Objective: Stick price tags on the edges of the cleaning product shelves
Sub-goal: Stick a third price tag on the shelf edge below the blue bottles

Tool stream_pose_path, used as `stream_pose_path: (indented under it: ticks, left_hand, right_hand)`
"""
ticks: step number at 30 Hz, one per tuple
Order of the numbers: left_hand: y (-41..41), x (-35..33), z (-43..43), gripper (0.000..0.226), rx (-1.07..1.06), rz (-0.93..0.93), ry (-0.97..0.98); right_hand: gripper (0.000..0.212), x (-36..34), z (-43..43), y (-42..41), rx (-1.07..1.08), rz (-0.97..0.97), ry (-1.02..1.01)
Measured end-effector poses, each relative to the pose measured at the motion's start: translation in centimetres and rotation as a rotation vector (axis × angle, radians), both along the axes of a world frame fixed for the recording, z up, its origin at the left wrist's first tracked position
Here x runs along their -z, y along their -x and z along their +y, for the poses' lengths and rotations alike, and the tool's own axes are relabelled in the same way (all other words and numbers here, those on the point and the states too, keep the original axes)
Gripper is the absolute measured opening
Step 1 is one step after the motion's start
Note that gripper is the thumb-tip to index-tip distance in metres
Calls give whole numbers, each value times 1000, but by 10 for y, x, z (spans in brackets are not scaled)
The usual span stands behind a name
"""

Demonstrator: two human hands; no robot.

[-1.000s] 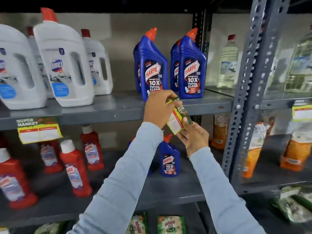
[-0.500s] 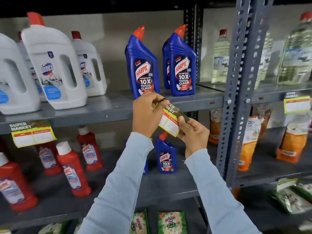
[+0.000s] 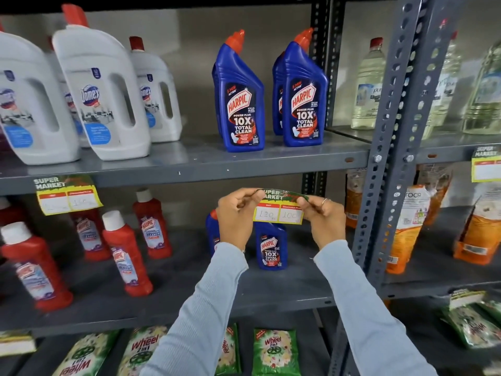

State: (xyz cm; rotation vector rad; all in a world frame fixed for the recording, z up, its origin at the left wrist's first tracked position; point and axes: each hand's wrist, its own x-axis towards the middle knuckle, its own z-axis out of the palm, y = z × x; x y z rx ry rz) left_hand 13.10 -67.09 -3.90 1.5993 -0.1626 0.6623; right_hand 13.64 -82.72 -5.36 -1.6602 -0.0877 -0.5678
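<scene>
Just under the front lip of the upper shelf [image 3: 189,172], the price tag [image 3: 279,210] hangs between two hands, clear of the metal. The left hand [image 3: 235,213] has its grip clamped on the tag's top left corner, the right hand [image 3: 322,215] has its grip clamped on the top right corner, and the paper is stretched flat between them with the numbers facing out. Its green header strip is curled back at the top. I take that to be the sticky part, though I cannot see any adhesive.

From the hands, the two blue bottles [image 3: 241,99] it seems meant for stand at twelve o'clock on the shelf above. A small blue bottle [image 3: 271,248] sits at six o'clock on the lower shelf, partly hidden behind the tag. At nine o'clock a tag already placed [image 3: 67,196] hangs off the same lip, under the white jugs [image 3: 100,90], and it sits a little crooked.

The likeliest slip, to my eye, is the same tilt: if one corner meets the lip before the other, the tag will set at an angle. The curled strip could also fold onto itself and stick to its own back, or catch on the fingertips pinching it. Pressing it on too low would leave only a thin band of glue on the metal, and it could peel off. A reach carried too high might knock the blue bottles.
</scene>
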Motion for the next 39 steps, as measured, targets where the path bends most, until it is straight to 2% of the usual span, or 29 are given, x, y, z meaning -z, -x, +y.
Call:
stream_pose_path:
  ticks: [8,12,19,39]
  left_hand:
    - [-5,-10,-3,10,-72,-66,63]
    - [-9,-19,-5,8,-120,-62,62]
    - [-10,-31,-10,10,-230,-171,144]
    - [-14,-28,-20,11,-304,-241,140]
  right_hand:
    - [12,-27,-8,-5,52,-134,-67]
    - [17,-42,-6,-11,53,-158,-114]
    - [8,-53,1,-15,88,-222,-110]
    - [15,-54,8,-16,223,-235,-55]
